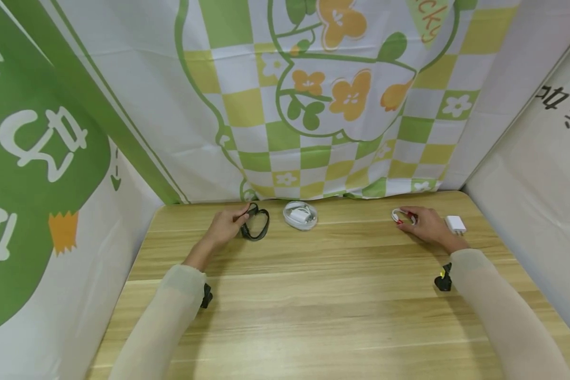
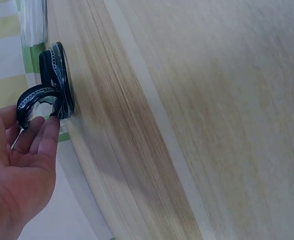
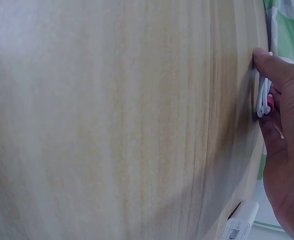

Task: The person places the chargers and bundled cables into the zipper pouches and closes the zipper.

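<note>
My left hand (image 1: 224, 226) is at the back left of the table, with thumb and fingers pinching one side of a black looped cord (image 1: 266, 226). In the left wrist view, a narrow loop of the black cord (image 2: 39, 91) curves between the thumb and fingers, and a patterned line shows along it. Toward the back right, my right hand (image 1: 429, 226) grips a small coil of white cable (image 1: 396, 214) with red parts. The right wrist view shows the white cable (image 3: 262, 95) between thumb and fingers; the palm hides part of it.
A coiled white cable (image 1: 287, 217) with a white plug adapter (image 1: 301, 215) lies between the hands. A white charger (image 1: 454, 224) with metal prongs sits right of my right hand. Patterned cloth (image 1: 285, 142) hangs along the table's (image 1: 304, 295) back edge, with cloth at both sides.
</note>
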Available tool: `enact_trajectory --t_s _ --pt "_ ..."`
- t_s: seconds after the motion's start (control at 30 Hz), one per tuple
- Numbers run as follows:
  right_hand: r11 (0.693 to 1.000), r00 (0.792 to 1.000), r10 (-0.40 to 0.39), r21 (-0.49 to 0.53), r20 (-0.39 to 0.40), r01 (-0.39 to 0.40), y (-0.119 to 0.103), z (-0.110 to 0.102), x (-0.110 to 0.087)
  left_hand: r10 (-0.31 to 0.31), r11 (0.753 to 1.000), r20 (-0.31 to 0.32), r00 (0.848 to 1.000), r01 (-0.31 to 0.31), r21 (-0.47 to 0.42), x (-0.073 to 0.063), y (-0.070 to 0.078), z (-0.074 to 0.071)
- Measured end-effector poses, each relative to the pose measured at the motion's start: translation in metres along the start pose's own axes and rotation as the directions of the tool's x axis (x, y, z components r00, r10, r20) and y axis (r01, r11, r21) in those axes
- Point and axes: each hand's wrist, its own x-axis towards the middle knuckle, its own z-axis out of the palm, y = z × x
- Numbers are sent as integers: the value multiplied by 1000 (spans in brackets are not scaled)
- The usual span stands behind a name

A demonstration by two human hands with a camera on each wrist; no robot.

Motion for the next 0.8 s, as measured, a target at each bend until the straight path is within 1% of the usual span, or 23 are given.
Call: enact_trajectory --t_s 0.2,0.3,0.4,0.53,0.67,0.8 --pt "1000 1000 7 12 -3 -7 -2 -2 2 -27 999 18 999 27 -18 0 -3 -1" --pt "1000 1000 11 18 -2 -11 -3 -4 2 -38 999 11 999 38 -28 0 -3 -1" --pt "1000 1000 10 22 -3 -10 -6 -6 3 -35 999 3 999 35 -32 1 -3 -1" --pt "1000 1000 10 30 -1 -10 -10 -9 5 -31 999 -13 999 30 -17 1 -1 0" --pt "999 1000 26 27 16 -26 -16 -12 10 -31 999 -33 999 31 17 0 0 0" --pt "999 999 41 32 30 -42 -20 -13 13 -36 999 -43 998 37 27 0 1 1"
